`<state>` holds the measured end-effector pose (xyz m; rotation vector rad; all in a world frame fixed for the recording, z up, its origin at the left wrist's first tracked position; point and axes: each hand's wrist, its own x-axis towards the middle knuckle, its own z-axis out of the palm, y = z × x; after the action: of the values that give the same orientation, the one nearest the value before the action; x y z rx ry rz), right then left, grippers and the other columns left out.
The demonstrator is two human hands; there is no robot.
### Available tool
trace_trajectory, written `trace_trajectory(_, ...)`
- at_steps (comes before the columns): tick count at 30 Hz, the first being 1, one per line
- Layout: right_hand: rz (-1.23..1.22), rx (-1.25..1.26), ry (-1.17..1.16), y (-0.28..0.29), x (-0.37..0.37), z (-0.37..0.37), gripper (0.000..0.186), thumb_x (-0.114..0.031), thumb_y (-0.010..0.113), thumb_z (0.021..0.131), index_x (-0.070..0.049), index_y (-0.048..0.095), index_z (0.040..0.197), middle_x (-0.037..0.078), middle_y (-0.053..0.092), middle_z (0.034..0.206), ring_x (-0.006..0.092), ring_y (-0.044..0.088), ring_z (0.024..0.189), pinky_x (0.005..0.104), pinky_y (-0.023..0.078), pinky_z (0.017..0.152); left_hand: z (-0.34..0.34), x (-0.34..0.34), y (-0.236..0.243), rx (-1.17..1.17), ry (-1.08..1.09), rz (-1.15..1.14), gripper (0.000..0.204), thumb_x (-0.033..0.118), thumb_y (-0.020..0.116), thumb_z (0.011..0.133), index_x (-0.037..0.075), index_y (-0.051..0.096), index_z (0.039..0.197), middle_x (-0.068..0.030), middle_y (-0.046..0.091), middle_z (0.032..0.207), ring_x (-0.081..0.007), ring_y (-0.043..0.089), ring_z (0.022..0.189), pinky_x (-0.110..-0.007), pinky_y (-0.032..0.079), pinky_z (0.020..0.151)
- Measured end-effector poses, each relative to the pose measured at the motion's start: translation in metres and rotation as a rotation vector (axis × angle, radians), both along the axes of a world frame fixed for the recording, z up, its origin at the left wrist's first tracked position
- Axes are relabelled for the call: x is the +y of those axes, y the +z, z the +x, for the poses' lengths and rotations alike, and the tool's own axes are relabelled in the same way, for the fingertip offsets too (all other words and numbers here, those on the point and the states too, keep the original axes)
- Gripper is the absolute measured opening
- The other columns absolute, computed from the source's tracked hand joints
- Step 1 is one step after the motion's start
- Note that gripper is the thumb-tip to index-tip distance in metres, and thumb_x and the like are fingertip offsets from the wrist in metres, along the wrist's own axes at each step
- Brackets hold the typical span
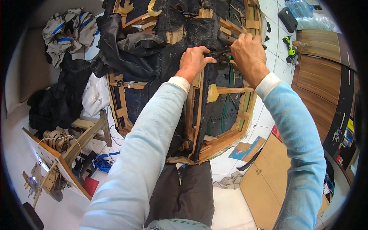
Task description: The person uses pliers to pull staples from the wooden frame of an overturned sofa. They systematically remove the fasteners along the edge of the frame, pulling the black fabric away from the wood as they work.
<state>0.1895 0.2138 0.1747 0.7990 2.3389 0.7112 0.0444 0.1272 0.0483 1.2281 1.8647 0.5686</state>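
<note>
The left hand [194,61] is gripping black fabric [180,42] on the upturned wooden frame [226,138]; the right hand [248,53] is closing its grip on something hidden behind its fingers.

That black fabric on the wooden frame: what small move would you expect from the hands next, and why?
Probably a short pull by the right hand, peeling the black fabric further off the wooden frame. The left hand presses beside it, and bare wood already shows below.

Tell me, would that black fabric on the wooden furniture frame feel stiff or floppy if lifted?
Probably floppy: the black fabric lies in loose folds and sags over the wooden frame. Likely light, since the left hand pinches its edge with fingers alone.
</note>
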Motion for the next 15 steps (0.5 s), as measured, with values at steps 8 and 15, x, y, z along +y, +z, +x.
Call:
trace_trajectory(8, -0.356, 0.361, -0.378, -0.003, -0.011, 0.042, 0.025, -0.018, 0.077, 0.093, -0.007, 0.082, 0.115, 0.017, 0.070, 0.115, 0.0385, 0.077, 0.102, 0.0495, 0.064, 0.085, 0.003, -0.015, -0.009, 0.011, 0.044, 0.094, 0.054, 0.043, 0.087, 0.088, 0.011, 0.077, 0.131, -0.0182, 0.078, 0.122, -0.0363, 0.075, 0.115, -0.043, 0.059, 0.101)
trace_trajectory(15, -1.009, 0.913, -1.366, -0.063, -0.099, 0.102, 0.029, -0.027, 0.079, 0.098, -0.001, 0.077, 0.111, 0.016, 0.070, 0.081, 0.0264, 0.074, 0.076, 0.0416, 0.062, 0.069, 0.005, -0.005, 0.000, -0.031, 0.101, -0.014, 0.051, 0.039, 0.084, 0.088, 0.012, 0.077, 0.131, -0.0186, 0.078, 0.126, -0.0358, 0.074, 0.118, -0.044, 0.058, 0.103)
